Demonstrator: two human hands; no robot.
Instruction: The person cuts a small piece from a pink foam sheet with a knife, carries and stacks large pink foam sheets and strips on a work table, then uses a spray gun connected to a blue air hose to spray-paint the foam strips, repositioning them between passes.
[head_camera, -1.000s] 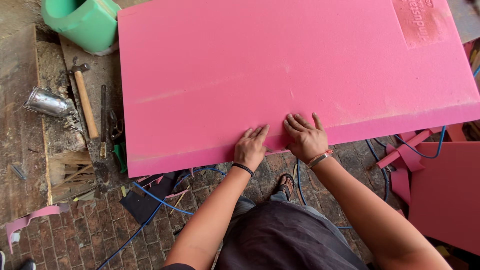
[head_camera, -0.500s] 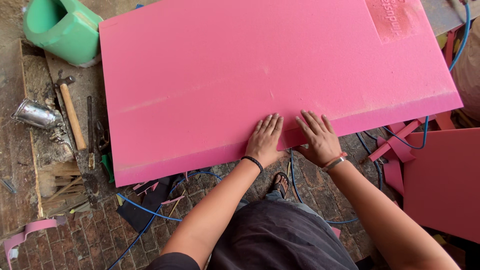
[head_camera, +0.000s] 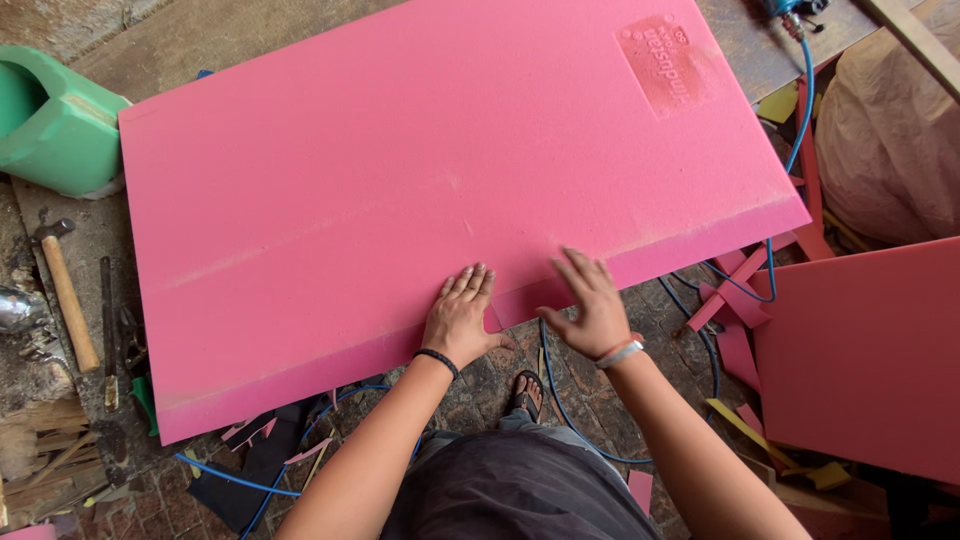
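- A big pink foam sheet (head_camera: 420, 190) fills the middle of the frame, lying flat and tilted, its near edge running from lower left up to the right.
- The left hand (head_camera: 458, 318) lies flat on the sheet at its near edge, lower centre of the frame, fingers together and stretched out, palm down; it grips nothing.
- The right hand (head_camera: 590, 305) sits just to the right of it at the same edge, fingers spread and half raised, fingertips on the foam and the palm hanging past the edge; it holds nothing either.
- Between the two hands the edge shows a small step or notch; whether it is a cut or a tear cannot be told.
- Judging by how things lie, the sheet is whole and uncut; the hands only press or feel along the edge, so any shaping seems yet to be done.
- No tool is in hand: a hammer (head_camera: 65, 290) lies untouched at the left edge of the frame, and a green tub (head_camera: 55, 125) stands at upper left, touching the sheet's corner.
- A blue hose (head_camera: 800, 110) runs down the right side, past pink offcuts (head_camera: 735, 290) on the floor.
- A second pink sheet (head_camera: 870, 350) lies at lower right, apart from the first.
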